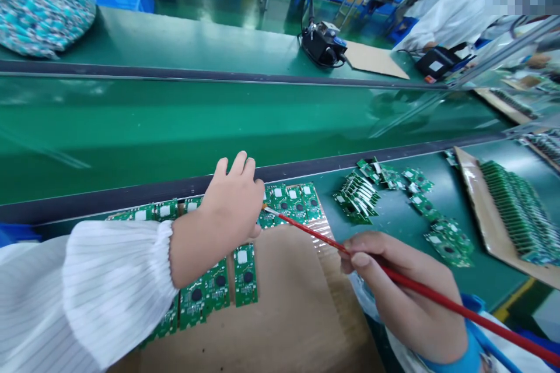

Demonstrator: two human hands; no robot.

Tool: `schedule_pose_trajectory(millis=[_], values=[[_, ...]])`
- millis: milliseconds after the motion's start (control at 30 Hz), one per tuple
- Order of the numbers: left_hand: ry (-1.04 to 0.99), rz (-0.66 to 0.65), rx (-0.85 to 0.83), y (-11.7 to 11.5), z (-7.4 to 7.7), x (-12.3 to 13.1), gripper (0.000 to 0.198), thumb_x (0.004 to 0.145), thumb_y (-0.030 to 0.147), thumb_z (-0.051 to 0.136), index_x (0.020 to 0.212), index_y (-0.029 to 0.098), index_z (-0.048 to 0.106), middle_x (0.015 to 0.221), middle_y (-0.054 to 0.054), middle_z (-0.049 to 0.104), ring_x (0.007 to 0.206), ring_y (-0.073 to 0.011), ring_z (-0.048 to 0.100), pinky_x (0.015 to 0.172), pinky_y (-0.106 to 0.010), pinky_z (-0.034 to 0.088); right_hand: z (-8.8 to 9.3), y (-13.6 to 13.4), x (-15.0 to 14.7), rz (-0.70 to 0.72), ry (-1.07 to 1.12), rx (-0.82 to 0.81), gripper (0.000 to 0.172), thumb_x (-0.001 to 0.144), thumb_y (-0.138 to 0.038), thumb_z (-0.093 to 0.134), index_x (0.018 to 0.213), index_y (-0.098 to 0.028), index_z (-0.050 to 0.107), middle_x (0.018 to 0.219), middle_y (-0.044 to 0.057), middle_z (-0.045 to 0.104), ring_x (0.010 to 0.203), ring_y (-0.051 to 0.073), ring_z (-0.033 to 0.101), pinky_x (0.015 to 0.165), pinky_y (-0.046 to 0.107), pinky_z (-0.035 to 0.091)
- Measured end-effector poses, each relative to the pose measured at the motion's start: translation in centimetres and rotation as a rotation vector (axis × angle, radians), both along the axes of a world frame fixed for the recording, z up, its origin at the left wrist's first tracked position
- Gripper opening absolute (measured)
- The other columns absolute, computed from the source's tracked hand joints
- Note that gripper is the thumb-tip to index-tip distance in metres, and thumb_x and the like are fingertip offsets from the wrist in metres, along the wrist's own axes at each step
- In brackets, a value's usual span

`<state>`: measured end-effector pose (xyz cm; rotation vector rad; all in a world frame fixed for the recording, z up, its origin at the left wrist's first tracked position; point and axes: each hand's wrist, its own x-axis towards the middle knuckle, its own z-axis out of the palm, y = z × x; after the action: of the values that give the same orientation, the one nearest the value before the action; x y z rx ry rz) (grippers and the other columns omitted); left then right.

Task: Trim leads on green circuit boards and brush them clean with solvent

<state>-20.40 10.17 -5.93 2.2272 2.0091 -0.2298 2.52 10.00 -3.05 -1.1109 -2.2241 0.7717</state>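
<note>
My right hand (402, 285) is closed around a thin red-handled paintbrush (306, 228), held like a pen. The brush's tip meets the row of green circuit boards (300, 207) just beside my left hand (231, 204). That left hand lies over the boards with its fingers apart, pointing toward the far edge; its palm side is hidden. Another row of circuit boards (196, 297) runs partly beneath my left forearm, with a single board (245, 275) at its right end. These rows lie on a brown cardboard sheet (289, 291).
To the right are a loose pile of boards (356, 198), scattered boards (448, 242) and a cardboard tray (481, 210) of upright boards. Beyond the green belt (196, 122) stand a black device (324, 45) and a bag of blue-white pieces (44, 6). People in white work at upper right.
</note>
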Motion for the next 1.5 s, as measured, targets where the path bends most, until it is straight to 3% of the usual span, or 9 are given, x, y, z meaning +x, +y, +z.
schedule_pose_trajectory(millis=[200,600,833,1033,1367,1500], values=[[0.024,-0.028,-0.022,0.3,-0.2,0.3,0.066,0.061,0.055,0.071,0.111,0.013,0.064,0.142,-0.022,0.041,0.137,-0.0418,0.021,0.105,-0.056,0.024,0.3,-0.1,-0.3,0.075,-0.033,0.085,0.013,0.085,-0.019,0.054,0.073,-0.021,0.058,0.062,-0.003,0.063,0.053,0.008,0.058,0.049,0.017,0.045],[0.021,-0.026,-0.076,0.4,-0.2,0.6,0.063,0.062,0.052,0.071,0.111,0.013,0.065,0.143,-0.023,0.04,0.138,-0.0418,0.02,0.106,-0.058,0.023,0.6,-0.1,-0.2,0.152,-0.033,0.096,0.013,0.084,-0.016,0.053,0.072,-0.02,0.057,0.063,-0.004,0.062,0.055,0.005,0.058,0.054,0.013,0.045],[0.045,-0.014,-0.126,0.5,0.1,0.4,0.068,0.064,0.053,0.07,0.117,0.012,0.062,0.144,-0.023,0.038,0.138,-0.0423,0.018,0.106,-0.059,0.022,1.1,-0.2,1.4,0.06,-0.015,0.127,0.014,0.086,-0.016,0.052,0.074,-0.021,0.057,0.062,-0.003,0.061,0.054,0.007,0.058,0.05,0.015,0.045],[0.024,-0.026,-0.108,1.1,0.4,1.4,0.077,0.062,0.055,0.071,0.123,0.011,0.057,0.14,-0.024,0.041,0.137,-0.0419,0.021,0.106,-0.057,0.023,0.1,0.0,2.2,-0.039,0.02,0.107,0.012,0.086,-0.017,0.054,0.076,-0.022,0.058,0.065,-0.003,0.061,0.058,0.008,0.059,0.054,0.017,0.046],[0.015,-0.069,-0.055,2.1,-0.1,2.6,0.064,0.065,0.052,0.071,0.112,0.01,0.064,0.135,-0.024,0.047,0.135,-0.0414,0.025,0.104,-0.056,0.026,0.1,0.3,1.0,0.076,0.004,0.12,0.017,0.085,-0.016,0.053,0.069,-0.019,0.058,0.063,-0.003,0.063,0.055,0.005,0.058,0.054,0.014,0.045],[0.013,-0.066,-0.057,2.0,0.0,2.5,0.063,0.065,0.051,0.07,0.113,0.01,0.063,0.135,-0.024,0.046,0.135,-0.0418,0.025,0.105,-0.056,0.026,0.5,0.1,1.6,0.046,-0.002,0.112,0.017,0.084,-0.014,0.053,0.069,-0.019,0.058,0.063,-0.003,0.063,0.055,0.006,0.058,0.052,0.015,0.045]])
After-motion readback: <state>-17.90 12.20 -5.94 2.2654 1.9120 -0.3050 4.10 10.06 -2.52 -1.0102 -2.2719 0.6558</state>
